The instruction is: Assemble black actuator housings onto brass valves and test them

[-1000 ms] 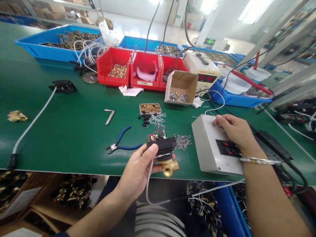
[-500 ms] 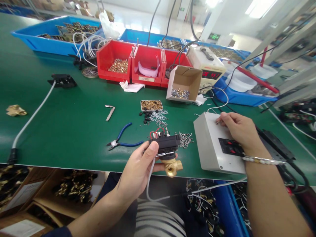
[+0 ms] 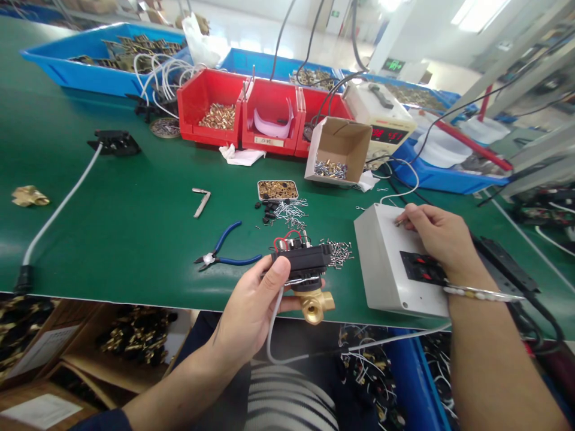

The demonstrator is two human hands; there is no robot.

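My left hand [image 3: 254,302] is closed round a motorised valve, its black actuator housing [image 3: 300,258] on top and brass valve body [image 3: 313,304] below. Red wires [image 3: 286,240] stick up from the housing's far side. A grey cable [image 3: 270,335] runs from the valve under the table edge toward the right. With thumb and fingertips, my right hand [image 3: 438,233] pinches a small metal toggle switch [image 3: 398,223] on top of a light grey box [image 3: 375,263]. My fingers partly hide the switch. Black terminals with red tabs [image 3: 420,267] sit on the box beneath my wrist.
Blue-handled cutters [image 3: 229,261], a hex key [image 3: 202,202], loose screws [image 3: 340,254] and a tin of brass parts [image 3: 277,190] lie on the green table [image 3: 148,239]. Behind stand red bins [image 3: 211,140], a cardboard box [image 3: 336,143] and a power supply [image 3: 380,114] with lit red digits.
The view has shifted slightly, and the power supply's red digits look different. Both hands keep their holds on the valve and the switch.
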